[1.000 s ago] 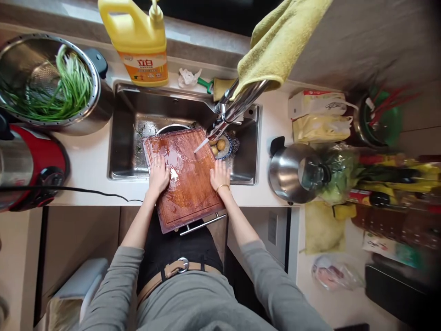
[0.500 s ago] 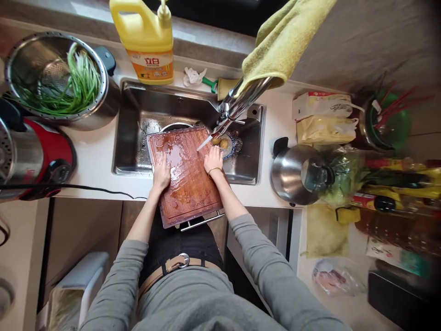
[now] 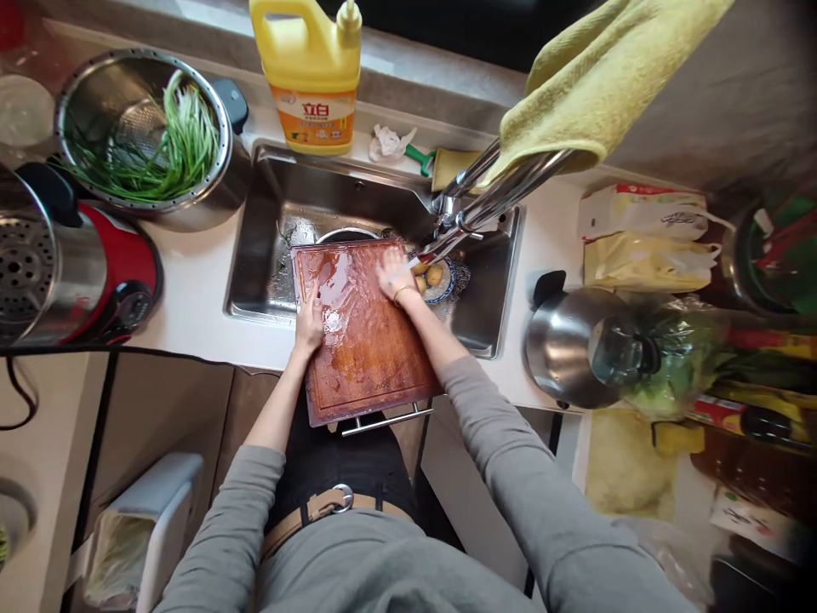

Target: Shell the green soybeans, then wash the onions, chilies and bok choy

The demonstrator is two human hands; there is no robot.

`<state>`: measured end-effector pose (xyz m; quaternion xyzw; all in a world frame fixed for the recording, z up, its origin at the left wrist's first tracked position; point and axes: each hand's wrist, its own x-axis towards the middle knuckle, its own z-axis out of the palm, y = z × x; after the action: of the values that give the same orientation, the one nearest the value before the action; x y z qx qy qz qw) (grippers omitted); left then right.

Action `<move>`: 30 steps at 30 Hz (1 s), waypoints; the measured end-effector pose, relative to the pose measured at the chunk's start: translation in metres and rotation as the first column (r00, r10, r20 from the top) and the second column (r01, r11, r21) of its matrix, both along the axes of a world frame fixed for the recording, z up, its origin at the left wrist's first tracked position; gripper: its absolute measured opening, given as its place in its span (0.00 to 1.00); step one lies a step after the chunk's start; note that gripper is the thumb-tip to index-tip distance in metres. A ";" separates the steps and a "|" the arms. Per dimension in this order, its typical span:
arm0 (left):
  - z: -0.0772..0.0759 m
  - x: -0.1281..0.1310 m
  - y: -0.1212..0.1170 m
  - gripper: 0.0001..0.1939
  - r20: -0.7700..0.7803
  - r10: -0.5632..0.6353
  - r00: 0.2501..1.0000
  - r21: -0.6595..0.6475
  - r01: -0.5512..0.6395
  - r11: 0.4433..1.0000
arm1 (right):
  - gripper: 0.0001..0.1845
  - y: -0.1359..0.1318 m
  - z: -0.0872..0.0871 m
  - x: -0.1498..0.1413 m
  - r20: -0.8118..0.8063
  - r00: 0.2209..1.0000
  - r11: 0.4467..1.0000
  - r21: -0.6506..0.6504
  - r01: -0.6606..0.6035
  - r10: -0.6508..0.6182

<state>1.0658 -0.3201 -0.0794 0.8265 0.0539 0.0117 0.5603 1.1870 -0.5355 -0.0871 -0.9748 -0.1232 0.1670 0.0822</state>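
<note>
Rinsing the wet cutting board (image 3: 367,349) seems to be the step in hand. I take the middle of this board as the clock's centre, with twelve at the side far from the person. The board lies over the sink (image 3: 325,191), and its six o'clock edge reaches out past the counter front, above a metal bar (image 3: 386,419).

The left hand (image 3: 310,322) is at nine o'clock, partly bent, supporting the board's edge; its underside is hidden, so I cannot tell if the fingers close around it. The right hand (image 3: 397,277) is at one o'clock, quite open, spread on the wet face and gripping nothing. The tap (image 3: 504,199) comes from between one and two, and its stream (image 3: 413,263) falls just beside this hand.

To do it well, I would advise a firm left hold, because wet wood may slip. The right palm should rub in overlapping strokes, from twelve to six, including the groove along the border. The six o'clock edge is better a little higher, so that water runs into the sink and not onto the person. Care is also wise around two o'clock, where a bowl (image 3: 453,277) with potatoes (image 3: 435,275) could be knocked or splashed.
</note>
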 end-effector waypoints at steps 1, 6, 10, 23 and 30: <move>0.001 0.000 0.000 0.38 0.007 0.008 1.000 -0.015 -0.008 1.000 | 0.34 0.014 0.003 -0.021 -0.036 0.998 0.999 0.003 -0.049 0.050; 0.002 -0.001 -0.001 0.37 0.032 0.019 0.999 -0.050 -0.017 0.999 | 0.33 0.054 0.034 -0.139 -0.035 0.894 0.885 0.164 -0.436 0.447; -0.001 -0.002 -0.002 0.36 0.017 0.001 1.000 -0.024 0.000 1.000 | 0.31 0.007 0.048 -0.154 -0.112 0.894 0.900 0.111 -0.422 0.434; -0.014 -0.004 -0.001 0.38 -0.002 -0.144 0.990 0.144 0.143 0.979 | 0.32 0.026 -0.018 0.012 -0.047 0.991 0.984 -0.129 0.122 -0.129; -0.007 -0.004 -0.003 0.37 0.000 -0.119 0.993 0.099 0.119 0.988 | 0.33 0.021 0.036 -0.138 -0.101 0.938 0.943 0.075 -0.325 0.331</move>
<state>1.0620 -0.3227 -0.0867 0.8548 0.0023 -0.0168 0.5186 1.0486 -0.5149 -0.0512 -0.9269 -0.2840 0.2292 0.0878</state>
